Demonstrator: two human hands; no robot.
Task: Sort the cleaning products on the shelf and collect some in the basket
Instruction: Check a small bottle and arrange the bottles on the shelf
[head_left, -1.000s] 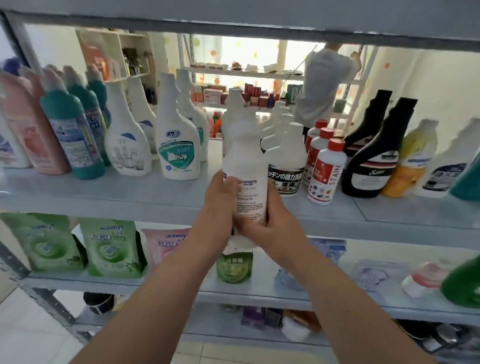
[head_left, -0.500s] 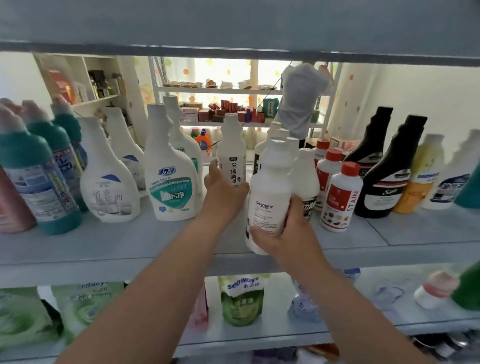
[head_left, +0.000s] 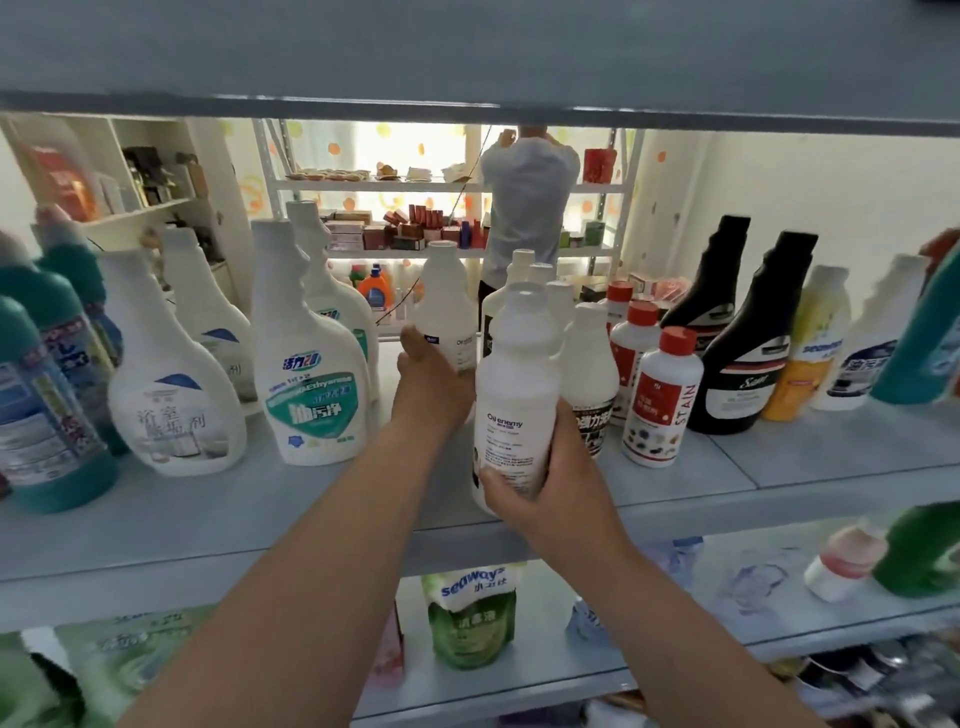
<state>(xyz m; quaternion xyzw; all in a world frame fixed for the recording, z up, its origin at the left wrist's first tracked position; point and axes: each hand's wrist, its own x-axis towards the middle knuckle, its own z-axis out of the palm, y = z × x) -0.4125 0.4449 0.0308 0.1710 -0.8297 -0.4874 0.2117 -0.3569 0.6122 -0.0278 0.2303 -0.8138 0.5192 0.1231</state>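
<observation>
My right hand (head_left: 545, 483) grips the lower part of a white "Oil enemy" bottle (head_left: 514, 384), upright over the front edge of the grey-blue middle shelf (head_left: 208, 525). My left hand (head_left: 431, 379) reaches further back, with thumb and fingers wrapped around the base of a second white bottle (head_left: 447, 296) of the same kind standing on the shelf. More white bottles (head_left: 589, 358) stand just behind and to the right of the held one. No basket is in view.
White spray bottles (head_left: 311, 374) and teal bottles (head_left: 47, 415) fill the shelf's left. Red-capped bottles (head_left: 660, 400) and black bottles (head_left: 748, 353) stand right. The upper shelf board (head_left: 467, 62) hangs low overhead. Refill pouches (head_left: 472, 618) sit below. A person (head_left: 524, 208) stands at a far rack.
Both hands held the "Oil enemy" bottle below the shelf edge; now the right hand alone holds it, raised. The left hand has moved back onto the second white bottle.
</observation>
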